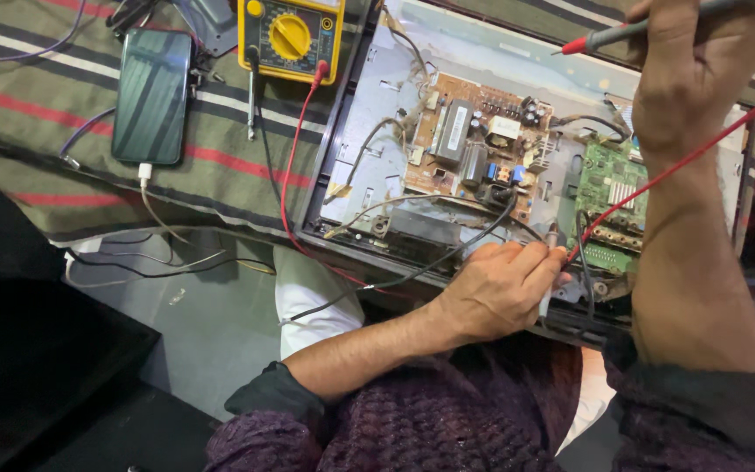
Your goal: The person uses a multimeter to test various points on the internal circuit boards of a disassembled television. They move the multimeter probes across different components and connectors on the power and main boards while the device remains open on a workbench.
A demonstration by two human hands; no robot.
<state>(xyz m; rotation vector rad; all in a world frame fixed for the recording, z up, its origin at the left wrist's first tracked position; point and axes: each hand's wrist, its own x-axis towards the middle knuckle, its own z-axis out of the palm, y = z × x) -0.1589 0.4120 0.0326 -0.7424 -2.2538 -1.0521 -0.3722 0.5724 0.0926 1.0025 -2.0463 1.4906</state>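
Observation:
An opened flat-screen chassis (369, 131) lies in front of me, with a brown power board (474, 140) and a green circuit board (609, 179) inside. My left hand (495, 293) rests on the near frame edge. It pinches a test probe (552, 234) whose metal tip points at the lower edge of the boards. My right hand (701, 61) is raised over the green board and grips a red-tipped probe (605, 37) pointing left. A red lead (683, 162) runs under my right wrist. A yellow multimeter (290, 35) sits at the top.
A dark phone (152, 94) on a white charging cable lies on the striped cloth (63, 131) left of the meter. Loose black and white wires (168, 258) hang over the cloth's edge. A dark box (37, 367) fills the lower left.

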